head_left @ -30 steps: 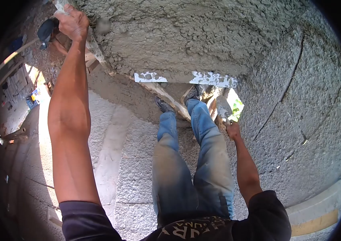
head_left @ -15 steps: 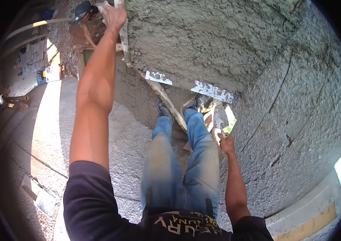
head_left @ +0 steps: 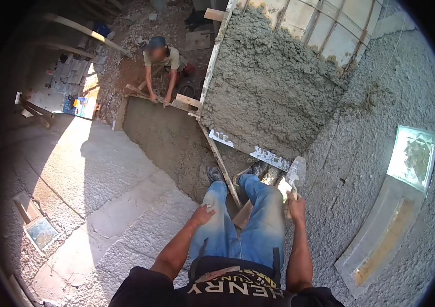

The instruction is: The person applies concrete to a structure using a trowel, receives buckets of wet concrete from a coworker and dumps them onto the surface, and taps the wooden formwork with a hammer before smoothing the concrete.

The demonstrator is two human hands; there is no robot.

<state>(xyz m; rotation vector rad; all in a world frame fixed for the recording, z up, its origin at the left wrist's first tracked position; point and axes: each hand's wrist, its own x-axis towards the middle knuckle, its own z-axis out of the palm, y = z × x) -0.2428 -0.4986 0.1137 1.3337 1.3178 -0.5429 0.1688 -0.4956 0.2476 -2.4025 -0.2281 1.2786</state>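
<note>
My left hand (head_left: 203, 215) rests on the left knee of my blue jeans (head_left: 263, 210), fingers spread and holding nothing. In my right hand (head_left: 295, 207) is the handle of a trowel (head_left: 296, 174), its blade pointing up and away from me. Just left of the blade, a metal-faced board edge (head_left: 271, 157), spattered with mortar, borders a sloping bed of wet concrete (head_left: 273, 87). A long wooden strip (head_left: 220, 165) runs down between my feet from the left side of that bed.
Another person (head_left: 162, 64) crouches beyond a lower patch of wet concrete (head_left: 161, 133), both hands at its wooden edge. Bare rebar (head_left: 332, 30) shows at the top. A glass-like panel (head_left: 412, 157) lies at the right, and rough wall surface curves around.
My left hand has come down from the upper left edge of the form to my knee. My right hand still holds the trowel. The view has tilted up, showing more of the other person and rebar.
</note>
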